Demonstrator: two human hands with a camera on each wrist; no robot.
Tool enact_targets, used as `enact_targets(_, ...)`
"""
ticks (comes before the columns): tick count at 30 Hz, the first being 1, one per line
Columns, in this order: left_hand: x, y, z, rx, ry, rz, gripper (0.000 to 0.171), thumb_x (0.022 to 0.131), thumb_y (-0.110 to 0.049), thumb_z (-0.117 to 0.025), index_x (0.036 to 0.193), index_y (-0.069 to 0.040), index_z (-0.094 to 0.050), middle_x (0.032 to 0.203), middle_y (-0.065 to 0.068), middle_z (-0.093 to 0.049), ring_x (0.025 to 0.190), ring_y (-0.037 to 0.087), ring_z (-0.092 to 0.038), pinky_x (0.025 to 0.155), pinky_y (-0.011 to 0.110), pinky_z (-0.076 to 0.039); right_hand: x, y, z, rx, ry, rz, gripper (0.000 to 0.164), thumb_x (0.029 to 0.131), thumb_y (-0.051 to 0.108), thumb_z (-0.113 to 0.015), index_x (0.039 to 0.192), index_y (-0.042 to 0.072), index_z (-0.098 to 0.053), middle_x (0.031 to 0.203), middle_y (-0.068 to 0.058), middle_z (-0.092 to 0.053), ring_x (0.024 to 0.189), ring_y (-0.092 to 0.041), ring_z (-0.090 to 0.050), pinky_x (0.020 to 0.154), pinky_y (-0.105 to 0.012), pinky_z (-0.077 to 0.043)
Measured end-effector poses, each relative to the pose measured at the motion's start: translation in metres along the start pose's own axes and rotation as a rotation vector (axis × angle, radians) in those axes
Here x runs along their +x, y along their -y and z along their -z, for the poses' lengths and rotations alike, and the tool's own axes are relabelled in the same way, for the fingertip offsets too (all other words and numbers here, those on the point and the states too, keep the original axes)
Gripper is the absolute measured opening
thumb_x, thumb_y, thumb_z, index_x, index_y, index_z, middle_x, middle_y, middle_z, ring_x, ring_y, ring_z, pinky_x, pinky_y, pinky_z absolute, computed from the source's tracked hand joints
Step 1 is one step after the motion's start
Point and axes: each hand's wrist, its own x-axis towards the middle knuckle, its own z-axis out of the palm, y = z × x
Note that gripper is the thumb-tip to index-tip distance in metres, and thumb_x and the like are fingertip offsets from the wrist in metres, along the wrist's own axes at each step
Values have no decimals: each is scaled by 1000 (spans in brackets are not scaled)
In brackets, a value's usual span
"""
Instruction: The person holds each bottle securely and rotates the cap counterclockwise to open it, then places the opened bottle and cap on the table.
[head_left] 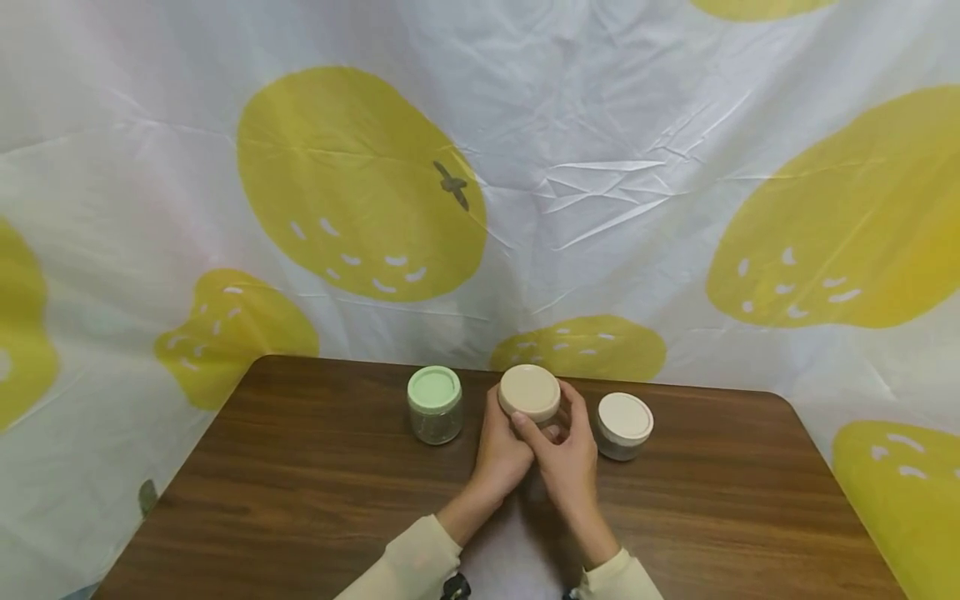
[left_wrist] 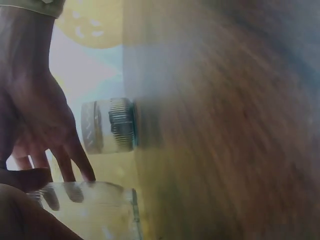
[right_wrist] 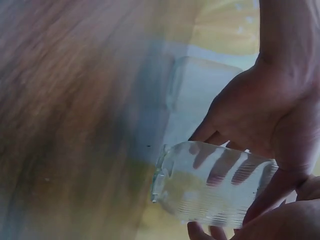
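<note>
Near the table's far edge, both hands hold a clear glass jar (right_wrist: 187,200) with a beige lid (head_left: 529,390). My left hand (head_left: 501,448) wraps its left side, and my right hand (head_left: 568,458) grips the opposite side, with the right thumb up at the lid's front rim. The two hands meet in front of the jar and hide most of its glass in the head view. Fingers show through the ribbed glass in the right wrist view. Whether the base touches the table, I cannot tell.
A glass jar with a green lid (head_left: 435,404) stands to the left. Close by on the right is a shorter-looking jar with an off-white lid (head_left: 625,421). Behind the brown wooden table (head_left: 315,500) hangs a white cloth (head_left: 600,225) printed with yellow fruit.
</note>
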Motion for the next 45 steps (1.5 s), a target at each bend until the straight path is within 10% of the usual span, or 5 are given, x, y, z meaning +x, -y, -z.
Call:
enact_targets(11, -21, -27, 11, 478, -183, -384, 85, 74, -34, -91, 144, -8, -50, 130, 9, -66, 116, 27, -69, 96, 46, -58, -27, 32, 12, 164, 57, 4, 66, 99, 7, -71, 156, 8, -38, 146, -11, -53, 122, -6, -56, 97, -12, -48)
enact_targets(23, -55, -45, 28, 668, -267, -712, 76, 70, -41, -88, 132, -5, -62, 116, 5, -72, 100, 19, -74, 87, 34, -61, -80, 56, 37, 142, 112, -90, 60, 102, 9, -66, 158, 19, -44, 147, 5, -53, 130, -6, -51, 99, -14, -48)
enact_targets(45, -79, -40, 33, 793, -150, -813, 79, 66, -53, -87, 126, -7, -63, 110, 0, -71, 94, 13, -70, 80, 27, -58, -101, 40, 54, 152, 152, -189, 53, 98, 4, -70, 147, 10, -51, 134, 12, -60, 120, -1, -59, 95, -17, -52)
